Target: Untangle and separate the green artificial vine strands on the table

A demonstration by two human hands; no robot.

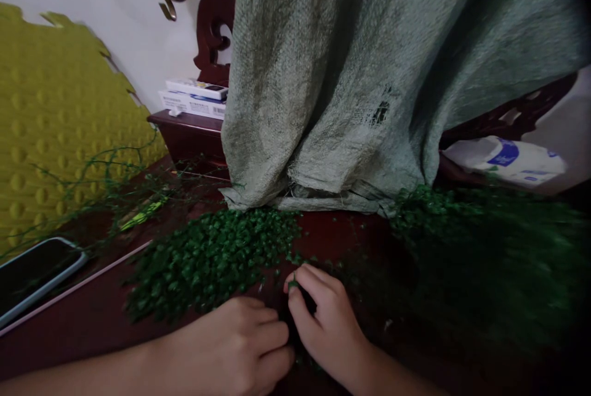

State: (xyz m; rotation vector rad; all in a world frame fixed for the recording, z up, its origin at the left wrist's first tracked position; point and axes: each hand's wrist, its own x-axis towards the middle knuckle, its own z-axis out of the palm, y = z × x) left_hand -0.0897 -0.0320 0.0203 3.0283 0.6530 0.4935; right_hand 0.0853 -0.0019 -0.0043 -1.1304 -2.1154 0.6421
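My right hand (325, 319) pinches a small green plastic-looking piece (292, 284) between thumb and forefinger. Close beside it, my left hand (242, 340) is closed with its fingers curled under; whatever they hold is hidden. A heap of small dark green leaf-like pieces (217, 254) lies just beyond my left hand on the dark red table (327, 230). To the right spreads a larger dark green mass (489, 254), blurred and in shadow.
Behind the heaps hangs a worn grey-green woven sack (341, 76). A phone (34, 273) lies at the left near thin green stems (111, 168). Small boxes (196, 100) rest on a wooden ledge, a tissue pack (512, 159) sits at right, and a yellow foam mat (60, 119) stands left.
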